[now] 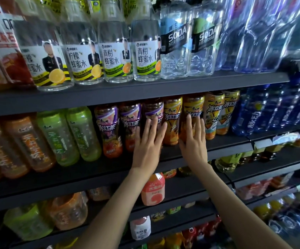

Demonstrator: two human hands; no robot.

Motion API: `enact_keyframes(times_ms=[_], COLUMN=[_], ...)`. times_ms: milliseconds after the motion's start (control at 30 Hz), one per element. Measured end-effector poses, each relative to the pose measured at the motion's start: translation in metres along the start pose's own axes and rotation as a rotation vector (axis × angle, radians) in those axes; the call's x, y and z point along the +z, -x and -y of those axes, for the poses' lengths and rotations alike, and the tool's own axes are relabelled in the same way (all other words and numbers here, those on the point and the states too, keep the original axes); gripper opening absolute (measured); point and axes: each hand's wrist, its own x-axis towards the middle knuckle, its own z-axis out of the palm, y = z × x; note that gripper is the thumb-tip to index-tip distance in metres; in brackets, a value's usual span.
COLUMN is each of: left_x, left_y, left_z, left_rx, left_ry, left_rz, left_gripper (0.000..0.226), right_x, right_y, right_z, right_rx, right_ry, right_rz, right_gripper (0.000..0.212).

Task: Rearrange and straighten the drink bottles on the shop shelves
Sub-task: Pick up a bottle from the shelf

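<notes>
On the middle shelf stands a row of iced tea bottles. My left hand lies flat, fingers spread, against a purple-labelled tea bottle. My right hand rests the same way on a yellow-labelled tea bottle. Between the two hands stands another yellow-labelled bottle. Neither hand wraps around a bottle; the palms only touch the fronts. More purple-labelled bottles stand to the left.
Green and orange tea bottles fill the shelf's left, blue bottles the right. Clear honey-water and soda bottles line the upper shelf. A pink juice bottle stands below my arms.
</notes>
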Motion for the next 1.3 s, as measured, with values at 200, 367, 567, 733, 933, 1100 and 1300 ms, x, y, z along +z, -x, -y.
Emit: enact_keyframes(times_ms=[200, 367, 567, 733, 933, 1100, 1300], left_x=[0.024, 0.038, 0.037, 0.04, 0.053, 0.057, 0.065], left_y=[-0.024, -0.039, -0.045, -0.065, -0.075, -0.077, -0.079], left_z=[-0.033, -0.052, -0.068, -0.102, -0.122, -0.125, -0.125], left_rx=[-0.013, -0.064, -0.103, -0.116, -0.143, -0.15, -0.151], left_ry=[-0.078, -0.169, -0.177, -0.158, -0.17, -0.152, -0.129], left_rz=[0.055, 0.035, 0.042, 0.032, 0.087, 0.101, 0.064], left_gripper=[0.105, 0.081, 0.092, 0.104, 0.106, 0.101, 0.102], right_x=[-0.005, -0.003, 0.0, -0.011, -0.022, -0.017, -0.019], right_y=[-0.015, -0.024, -0.021, -0.027, -0.043, -0.051, -0.057], right_z=[-0.045, -0.06, -0.073, -0.108, -0.126, -0.137, -0.146], right_rx=[0.019, -0.096, -0.194, -0.208, -0.228, -0.247, -0.276], right_ry=[0.039, -0.053, -0.112, -0.133, -0.291, -0.439, -0.499], right_rz=[0.069, 0.17, 0.119, -0.04, 0.117, 0.238, 0.284], right_gripper=[0.099, 0.087, 0.085, 0.084, 0.114, 0.104, 0.094])
